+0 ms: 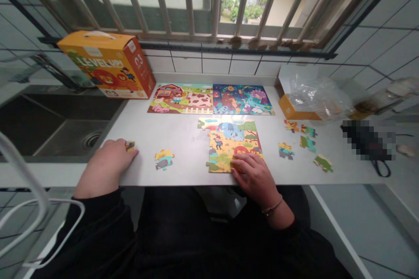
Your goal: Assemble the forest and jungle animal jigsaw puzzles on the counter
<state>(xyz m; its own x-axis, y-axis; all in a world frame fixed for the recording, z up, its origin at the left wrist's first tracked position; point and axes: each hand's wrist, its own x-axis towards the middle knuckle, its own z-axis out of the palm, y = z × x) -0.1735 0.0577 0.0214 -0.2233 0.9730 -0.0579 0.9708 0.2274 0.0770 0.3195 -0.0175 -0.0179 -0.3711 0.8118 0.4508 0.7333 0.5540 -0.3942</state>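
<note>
My left hand (109, 163) is at the left of the counter near the sink, its fingers closed on a puzzle piece (130, 145) with yellow and dark colours; part of that piece is hidden. My right hand (255, 176) lies with its fingers on the lower right part of a partly joined jigsaw puzzle (224, 144) showing elephants, a small figure and a lion. The puzzle's left edge is uneven, with open tabs. Between my left hand and the puzzle lies a loose piece (164, 159) in yellow, teal and grey.
Two finished puzzles, a farm scene (183, 98) and a night scene (242, 99), lie behind. Several loose pieces (286, 151) are at the right. An orange puzzle box (108, 65), a sink (72, 139), an opened box with plastic wrap (301, 111) and a blurred dark object (366, 141) flank them.
</note>
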